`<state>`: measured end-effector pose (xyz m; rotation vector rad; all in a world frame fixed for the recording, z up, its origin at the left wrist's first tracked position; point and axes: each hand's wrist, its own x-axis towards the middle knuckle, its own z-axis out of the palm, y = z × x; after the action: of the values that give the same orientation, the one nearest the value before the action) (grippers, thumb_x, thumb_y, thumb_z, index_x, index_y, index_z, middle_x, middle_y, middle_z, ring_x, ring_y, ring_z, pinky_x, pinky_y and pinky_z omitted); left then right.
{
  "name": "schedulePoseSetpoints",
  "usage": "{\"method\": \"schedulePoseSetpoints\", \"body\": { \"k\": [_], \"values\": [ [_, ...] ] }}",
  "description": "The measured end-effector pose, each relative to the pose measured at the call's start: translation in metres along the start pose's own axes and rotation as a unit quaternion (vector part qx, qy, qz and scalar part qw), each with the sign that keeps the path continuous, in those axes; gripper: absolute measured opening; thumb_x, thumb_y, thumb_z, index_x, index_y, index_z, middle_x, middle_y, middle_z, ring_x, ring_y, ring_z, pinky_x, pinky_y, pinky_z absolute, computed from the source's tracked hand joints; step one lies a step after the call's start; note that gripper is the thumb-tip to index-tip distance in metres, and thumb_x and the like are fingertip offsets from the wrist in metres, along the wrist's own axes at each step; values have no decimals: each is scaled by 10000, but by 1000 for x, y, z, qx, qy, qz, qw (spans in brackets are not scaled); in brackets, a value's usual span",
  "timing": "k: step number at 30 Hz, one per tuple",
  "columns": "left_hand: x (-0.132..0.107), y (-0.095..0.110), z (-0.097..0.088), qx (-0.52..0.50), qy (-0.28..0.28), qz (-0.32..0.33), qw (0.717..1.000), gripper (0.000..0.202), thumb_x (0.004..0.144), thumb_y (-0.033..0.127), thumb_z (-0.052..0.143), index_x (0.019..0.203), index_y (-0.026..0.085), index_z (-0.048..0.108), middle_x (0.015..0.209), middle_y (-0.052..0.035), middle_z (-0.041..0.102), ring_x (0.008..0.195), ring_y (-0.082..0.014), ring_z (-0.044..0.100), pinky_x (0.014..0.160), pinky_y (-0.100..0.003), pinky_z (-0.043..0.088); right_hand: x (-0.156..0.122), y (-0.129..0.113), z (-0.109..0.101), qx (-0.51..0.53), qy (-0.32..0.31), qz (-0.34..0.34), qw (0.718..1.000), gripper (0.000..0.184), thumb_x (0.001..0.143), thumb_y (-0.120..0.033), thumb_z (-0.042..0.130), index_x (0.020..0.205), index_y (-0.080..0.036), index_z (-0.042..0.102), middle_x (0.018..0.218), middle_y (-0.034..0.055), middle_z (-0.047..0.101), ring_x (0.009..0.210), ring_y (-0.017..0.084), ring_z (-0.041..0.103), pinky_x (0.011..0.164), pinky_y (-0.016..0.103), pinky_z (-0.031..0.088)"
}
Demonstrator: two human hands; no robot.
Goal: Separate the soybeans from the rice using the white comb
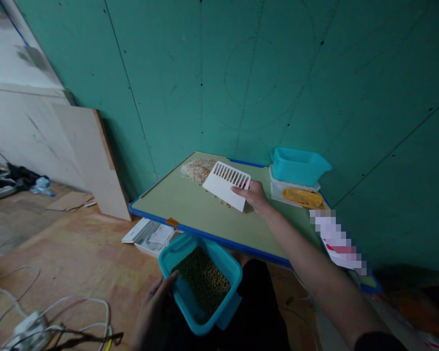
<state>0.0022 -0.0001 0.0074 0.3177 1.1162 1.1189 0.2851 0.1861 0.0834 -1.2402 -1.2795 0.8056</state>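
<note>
My left hand (158, 298) grips the near left rim of a turquoise plastic bin (188, 312), held above my lap. Inside lie small dark green beans (196, 273) and round tan beans (214, 282). Over the green tabletop (175, 204), my right hand (255, 196) is closed on a flat white slotted scraper (225, 187), thumb on its upper face and slots toward the wall. Beyond the scraper sits a heap of mixed pale grains and beans (199, 169), partly hidden by it. A few loose beans (221, 201) lie near the scraper's lower edge.
A second turquoise bin (300, 165) stands at the table's back right, beside a yellow-orange cloth-like bundle (303, 197). A white packet (336, 241) lies on the right edge. Below are an open white box (153, 238) and cables (76, 304). A board (91, 161) leans on the green wall.
</note>
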Motion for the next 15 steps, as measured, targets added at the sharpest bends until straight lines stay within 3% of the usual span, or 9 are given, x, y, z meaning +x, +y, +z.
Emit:
{"method": "schedulePoseSetpoints", "body": {
  "k": [10,15],
  "values": [
    [0,1,-2,-13,-7,3,1000,240,618,333,886,737,211,717,639,-53,762,824,-356,765,662,-379,625,-2,1,5,-18,-6,-7,1000,385,606,-387,821,891,-139,752,931,110,786,810,238,725,736,353,556],
    [4,3,-4,-17,18,17,1000,306,610,382,876,831,217,744,687,-63,776,831,-362,760,642,-396,625,-5,-2,9,-32,-15,-7,999,400,587,-413,837,865,-139,751,885,98,784,794,244,721,711,350,555]
  ]
}}
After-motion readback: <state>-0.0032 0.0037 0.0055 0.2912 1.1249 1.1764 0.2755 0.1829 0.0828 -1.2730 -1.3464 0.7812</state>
